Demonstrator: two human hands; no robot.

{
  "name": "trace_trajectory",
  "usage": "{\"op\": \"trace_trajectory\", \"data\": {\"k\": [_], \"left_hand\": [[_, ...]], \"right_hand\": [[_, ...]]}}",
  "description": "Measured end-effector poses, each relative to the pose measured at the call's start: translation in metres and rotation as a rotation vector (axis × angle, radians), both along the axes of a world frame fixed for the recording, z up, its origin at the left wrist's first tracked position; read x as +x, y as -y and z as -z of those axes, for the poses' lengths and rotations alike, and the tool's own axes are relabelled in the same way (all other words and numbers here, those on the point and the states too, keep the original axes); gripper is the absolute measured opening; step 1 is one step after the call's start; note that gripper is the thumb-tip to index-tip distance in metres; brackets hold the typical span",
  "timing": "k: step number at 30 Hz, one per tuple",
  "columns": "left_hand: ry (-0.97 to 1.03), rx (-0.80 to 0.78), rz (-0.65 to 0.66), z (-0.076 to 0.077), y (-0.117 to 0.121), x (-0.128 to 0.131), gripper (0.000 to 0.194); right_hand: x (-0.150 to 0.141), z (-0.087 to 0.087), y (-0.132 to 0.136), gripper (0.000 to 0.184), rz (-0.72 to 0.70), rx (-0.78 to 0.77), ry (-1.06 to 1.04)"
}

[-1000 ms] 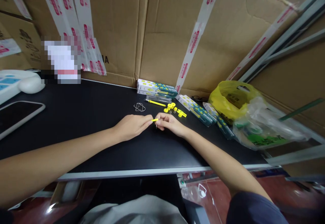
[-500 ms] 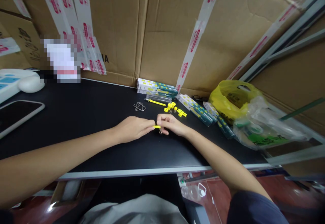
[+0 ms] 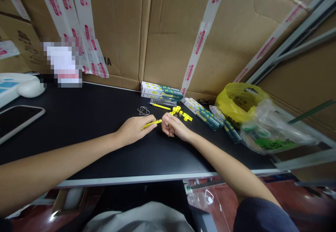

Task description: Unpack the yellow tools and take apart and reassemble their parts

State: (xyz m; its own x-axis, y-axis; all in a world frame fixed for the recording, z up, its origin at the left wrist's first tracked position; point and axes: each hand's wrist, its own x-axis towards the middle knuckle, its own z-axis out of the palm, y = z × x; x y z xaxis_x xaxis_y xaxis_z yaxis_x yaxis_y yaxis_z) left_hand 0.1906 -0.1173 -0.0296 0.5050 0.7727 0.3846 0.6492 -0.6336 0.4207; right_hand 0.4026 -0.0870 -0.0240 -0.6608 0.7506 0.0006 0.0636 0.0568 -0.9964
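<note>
My left hand (image 3: 134,129) rests on the black table (image 3: 86,120) and pinches a thin yellow stick (image 3: 152,122) that points up and to the right. My right hand (image 3: 173,127) lies just right of the stick's tip, its fingers curled into a loose fist; what is inside it is hidden. Just beyond both hands lie several small yellow plastic parts (image 3: 181,113) and another yellow stick (image 3: 160,106).
A bent wire clip (image 3: 143,111) lies behind my left hand. Printed packets (image 3: 160,90) and more packets (image 3: 207,116) sit along the cardboard wall. Yellow and clear plastic bags (image 3: 259,123) fill the right. A phone (image 3: 15,120) and white device (image 3: 18,86) are far left.
My left hand has drawn the yellow stick back so more of it shows, tilted upward. My right hand let go of its end and curled shut, shifting slightly away from me.
</note>
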Motion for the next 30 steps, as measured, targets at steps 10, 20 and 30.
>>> {"op": "trace_trajectory", "data": {"k": [10,20,30], "left_hand": [[-0.221,0.206,0.005,0.003,0.004,0.002,0.02],[-0.314,0.317,-0.068,0.002,0.005,0.002,0.031],[-0.318,0.375,-0.055,0.002,0.006,0.003,0.032]], "right_hand": [[-0.002,-0.003,0.005,0.037,-0.081,0.132,0.118],[0.0,0.003,-0.001,0.031,0.052,0.057,0.087],[-0.003,0.0,0.01,0.025,0.162,0.576,0.287]]}}
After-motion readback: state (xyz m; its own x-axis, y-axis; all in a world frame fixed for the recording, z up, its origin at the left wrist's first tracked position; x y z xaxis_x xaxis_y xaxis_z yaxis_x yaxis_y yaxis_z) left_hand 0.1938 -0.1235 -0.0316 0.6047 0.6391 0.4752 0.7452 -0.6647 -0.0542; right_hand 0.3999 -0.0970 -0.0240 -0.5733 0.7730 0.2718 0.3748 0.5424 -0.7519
